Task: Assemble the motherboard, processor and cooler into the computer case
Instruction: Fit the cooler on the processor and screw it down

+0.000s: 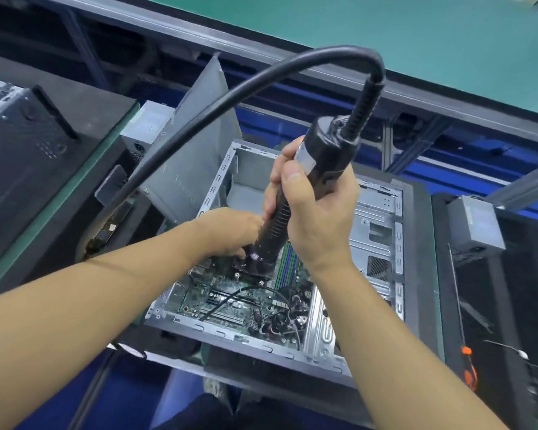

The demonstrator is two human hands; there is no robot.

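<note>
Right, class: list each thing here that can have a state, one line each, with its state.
computer case: lying flat, side open.
motherboard: seated inside the case.
cooler: on the motherboard.
electric screwdriver: upright, tip down at the cooler.
right hand: grips the electric screwdriver.
left hand: at the cooler; grip hidden.

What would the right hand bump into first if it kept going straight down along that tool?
Most likely the black cooler on the motherboard, where the electric screwdriver held by the right hand points. The left hand sits right beside that spot, and depth is hard to judge.
</note>
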